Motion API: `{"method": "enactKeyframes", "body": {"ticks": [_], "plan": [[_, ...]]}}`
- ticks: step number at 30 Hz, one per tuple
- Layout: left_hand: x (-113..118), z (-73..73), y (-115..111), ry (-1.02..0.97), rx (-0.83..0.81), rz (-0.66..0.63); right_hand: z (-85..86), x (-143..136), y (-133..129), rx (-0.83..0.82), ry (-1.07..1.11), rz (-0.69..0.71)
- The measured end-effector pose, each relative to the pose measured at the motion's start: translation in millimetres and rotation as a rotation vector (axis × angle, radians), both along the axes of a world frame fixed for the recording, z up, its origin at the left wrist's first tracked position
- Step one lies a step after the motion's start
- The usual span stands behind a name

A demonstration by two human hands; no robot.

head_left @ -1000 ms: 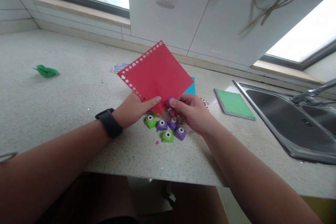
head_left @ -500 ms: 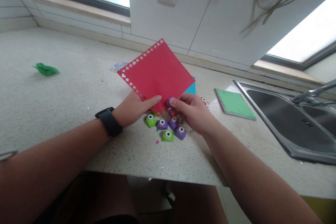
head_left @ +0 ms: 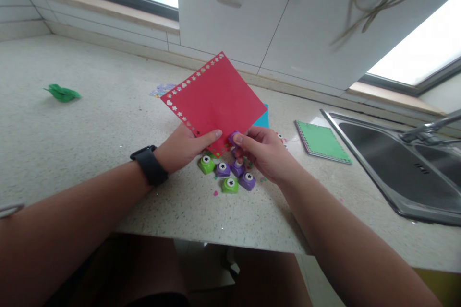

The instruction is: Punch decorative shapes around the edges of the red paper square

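Observation:
A red sheet of paper (head_left: pixel 216 96) is held up at a slant, with small flower, star and heart holes along its left edges. My left hand (head_left: pixel 187 146) grips its lower left side, thumb on top. At the lower right edge of the sheet, my right hand (head_left: pixel 264 151) is closed on a purple craft punch (head_left: pixel 235 138), thumb pressed against it. Below the sheet, several green and purple punches stand on the counter, among them a green punch (head_left: pixel 230 184) and a purple punch (head_left: pixel 247 181). The right fingers partly hide the punches behind them.
Blue paper (head_left: pixel 263 118) lies behind the red sheet. A stack of punched green sheets (head_left: pixel 323 141) rests beside the steel sink (head_left: pixel 389 168). Crumpled green material (head_left: pixel 63 93) sits at the left. Paper bits (head_left: pixel 162 89) are scattered on the speckled counter (head_left: pixel 173 211).
Almost nothing differs. Both hands, the red sheet and the purple punch keep their places, and the view has shifted very slightly.

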State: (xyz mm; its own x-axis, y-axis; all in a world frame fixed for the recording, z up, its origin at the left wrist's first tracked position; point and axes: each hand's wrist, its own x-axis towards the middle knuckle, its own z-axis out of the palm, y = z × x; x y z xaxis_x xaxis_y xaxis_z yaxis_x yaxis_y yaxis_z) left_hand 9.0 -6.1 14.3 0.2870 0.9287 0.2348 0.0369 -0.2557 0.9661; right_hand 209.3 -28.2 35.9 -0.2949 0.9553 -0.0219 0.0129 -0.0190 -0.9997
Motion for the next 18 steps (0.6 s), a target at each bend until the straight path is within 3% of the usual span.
{"method": "enactKeyframes", "body": {"ticks": [18], "plan": [[-0.5,-2.1,1.1,-0.002,-0.003,0.004,0.1,0.5,1.4,-0.01,-0.01,0.003]]}}
